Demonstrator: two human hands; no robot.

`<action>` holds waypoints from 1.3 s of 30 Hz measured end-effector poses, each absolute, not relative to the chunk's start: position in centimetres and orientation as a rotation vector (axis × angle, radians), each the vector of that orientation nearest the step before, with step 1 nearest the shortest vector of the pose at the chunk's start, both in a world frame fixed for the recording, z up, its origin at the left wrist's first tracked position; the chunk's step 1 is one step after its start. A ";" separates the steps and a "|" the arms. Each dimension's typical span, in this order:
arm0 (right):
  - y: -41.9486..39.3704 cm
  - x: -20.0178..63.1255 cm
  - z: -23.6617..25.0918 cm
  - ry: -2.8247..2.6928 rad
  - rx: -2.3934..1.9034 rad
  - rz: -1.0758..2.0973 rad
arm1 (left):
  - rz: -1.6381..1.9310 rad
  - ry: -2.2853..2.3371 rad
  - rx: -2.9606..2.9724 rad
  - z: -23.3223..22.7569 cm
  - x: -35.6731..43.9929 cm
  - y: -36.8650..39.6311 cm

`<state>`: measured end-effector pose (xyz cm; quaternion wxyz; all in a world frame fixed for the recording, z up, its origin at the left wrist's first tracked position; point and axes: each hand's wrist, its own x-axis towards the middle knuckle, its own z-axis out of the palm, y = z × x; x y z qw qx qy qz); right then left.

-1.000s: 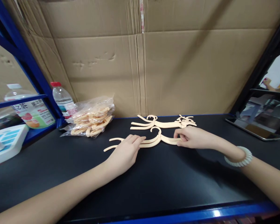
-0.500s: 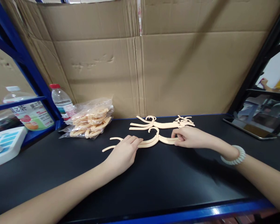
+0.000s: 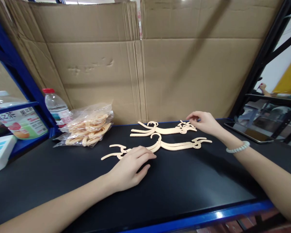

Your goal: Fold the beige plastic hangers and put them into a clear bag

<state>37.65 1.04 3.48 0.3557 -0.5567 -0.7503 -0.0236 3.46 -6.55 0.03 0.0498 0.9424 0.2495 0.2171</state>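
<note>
A cream folding clothes hanger [image 3: 177, 146] lies unfolded across the black tabletop, its hook pointing away from me. My left hand [image 3: 133, 168] is at its left arm, fingers apart, covering part of it; whether it touches the hanger I cannot tell. Farther back, more cream hanger pieces [image 3: 168, 130] lie close together, with small hooked parts at their right end. My right hand [image 3: 202, 121] hovers by that right end, thumb and fingers curved but apart, with nothing visible in them.
At the left back rests a clear plastic bag [image 3: 87, 127] of folded cream hangers, beside a red-capped bottle [image 3: 57, 106]. A white and blue tray [image 3: 2, 152] stands far left. At the right lies a dark tablet [image 3: 248, 132]. A cardboard wall [image 3: 201, 74] closes off the back.
My right hand has let go of the front hanger's right arm and moved up and back toward the rear pieces. My left hand has loosened, its fingers spreading. The view has shifted slightly right.
</note>
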 end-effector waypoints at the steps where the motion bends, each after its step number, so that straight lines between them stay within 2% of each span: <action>1: 1.5 38.2 3.2 -1.899 -1.460 -0.109 | 0.644 0.736 2.867 0.0 3.5 -6.6; 5: 3.1 40.3 1.9 -1.836 -1.573 -0.181 | 0.618 0.683 2.843 0.1 3.5 -6.6; 14: 4.7 42.4 -0.3 -2.001 -1.726 -0.064 | 0.609 0.659 2.829 0.0 3.5 -6.7; 23: 4.9 42.4 -0.5 -2.084 -1.732 -0.072 | 0.591 0.669 2.829 0.0 3.4 -6.7; 39: 4.1 41.4 0.5 -1.835 -1.681 -0.251 | 0.639 0.642 2.811 0.2 3.5 -6.7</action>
